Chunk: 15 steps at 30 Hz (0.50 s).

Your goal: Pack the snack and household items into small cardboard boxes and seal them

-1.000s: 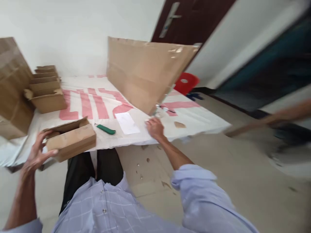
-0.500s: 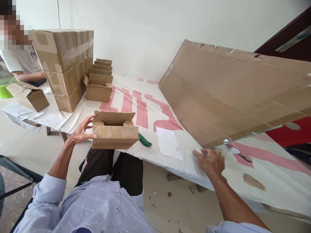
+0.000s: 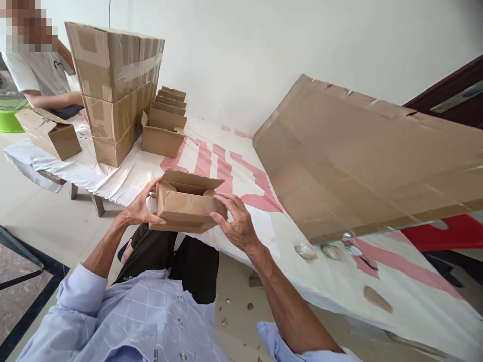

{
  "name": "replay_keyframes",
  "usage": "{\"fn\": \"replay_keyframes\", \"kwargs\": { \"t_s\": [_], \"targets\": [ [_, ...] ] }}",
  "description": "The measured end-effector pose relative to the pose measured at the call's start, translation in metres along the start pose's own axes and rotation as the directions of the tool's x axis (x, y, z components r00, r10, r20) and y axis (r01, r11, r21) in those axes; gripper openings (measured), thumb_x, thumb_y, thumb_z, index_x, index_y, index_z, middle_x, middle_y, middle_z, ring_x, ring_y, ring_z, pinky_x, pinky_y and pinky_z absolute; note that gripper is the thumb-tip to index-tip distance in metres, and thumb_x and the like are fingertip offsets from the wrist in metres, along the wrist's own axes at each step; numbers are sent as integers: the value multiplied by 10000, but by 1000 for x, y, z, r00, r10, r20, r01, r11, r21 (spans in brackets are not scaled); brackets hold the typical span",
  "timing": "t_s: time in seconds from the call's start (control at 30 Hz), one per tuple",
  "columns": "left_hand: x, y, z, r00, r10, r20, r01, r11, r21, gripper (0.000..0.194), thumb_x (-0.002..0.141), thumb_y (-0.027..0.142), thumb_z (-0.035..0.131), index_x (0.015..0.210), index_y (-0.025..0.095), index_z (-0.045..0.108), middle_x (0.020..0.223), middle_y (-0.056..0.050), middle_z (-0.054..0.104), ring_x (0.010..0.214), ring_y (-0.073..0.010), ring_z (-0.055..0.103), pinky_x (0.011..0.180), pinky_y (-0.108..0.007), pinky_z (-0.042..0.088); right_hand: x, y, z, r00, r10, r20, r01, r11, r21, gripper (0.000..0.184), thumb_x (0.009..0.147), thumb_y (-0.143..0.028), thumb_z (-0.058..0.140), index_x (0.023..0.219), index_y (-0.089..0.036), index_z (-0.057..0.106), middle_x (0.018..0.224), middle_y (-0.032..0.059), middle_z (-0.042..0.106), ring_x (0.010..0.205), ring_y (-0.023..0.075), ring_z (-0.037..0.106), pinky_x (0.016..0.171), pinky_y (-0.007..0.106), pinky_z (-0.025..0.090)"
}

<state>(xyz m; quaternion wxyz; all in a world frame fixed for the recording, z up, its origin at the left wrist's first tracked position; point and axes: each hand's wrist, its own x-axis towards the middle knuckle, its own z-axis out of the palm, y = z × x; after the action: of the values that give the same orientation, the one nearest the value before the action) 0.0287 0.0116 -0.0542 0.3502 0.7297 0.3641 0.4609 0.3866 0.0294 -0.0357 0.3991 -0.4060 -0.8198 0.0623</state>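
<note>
A small brown cardboard box [image 3: 186, 213] with its top flap raised is between my two hands, over the near table edge. My left hand [image 3: 141, 206] grips its left end, thumb on the front and fingers behind. At the right end, my right hand [image 3: 237, 221] holds the box with thumb on the front and fingers on the upper corner. The inside of the box is dark and its contents cannot be made out. A white sheet of paper [image 3: 264, 226] lies partly behind my right hand. Two clear roundish objects [image 3: 305, 251] rest on the table farther right.
Taped cartons [image 3: 124, 65] are stacked at the left, beside a row of open boxes [image 3: 162, 138]. Another carton [image 3: 49, 133] stands near a seated person [image 3: 45, 75]. A large cardboard sheet [image 3: 358, 156] leans on the right. A cardboard scrap [image 3: 377, 298] lies on the cloth-covered table [image 3: 320, 281].
My right hand has left the clear objects at the table's right and moved left to take hold of the box. The box has turned slightly in my left hand. The camera view has shifted.
</note>
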Motion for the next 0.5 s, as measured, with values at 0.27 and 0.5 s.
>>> {"fn": "replay_keyframes", "kwargs": {
  "t_s": [0.27,0.5],
  "targets": [
    [14,25,31,991,43,-123,-42,999,9,1454,517,796,1013,1697,204,404,1676,-226,478,1581,-504,462,1353,-630,368,-8,18,-11,981,171,86,-182,974,136,483,1036,-633,625,1300,-248,751,1319,143,749,1217,331,708,1065,531,601],
    [10,39,14,991,130,5,-130,982,137,1129,704,678,976,1621,255,471,1633,-202,495,1560,-497,461,1304,-690,398,-8,-3,-4,989,132,-62,-126,988,94,367,994,-534,717,1236,-259,743,1208,121,757,1147,334,702,1016,552,604]
  ]
}}
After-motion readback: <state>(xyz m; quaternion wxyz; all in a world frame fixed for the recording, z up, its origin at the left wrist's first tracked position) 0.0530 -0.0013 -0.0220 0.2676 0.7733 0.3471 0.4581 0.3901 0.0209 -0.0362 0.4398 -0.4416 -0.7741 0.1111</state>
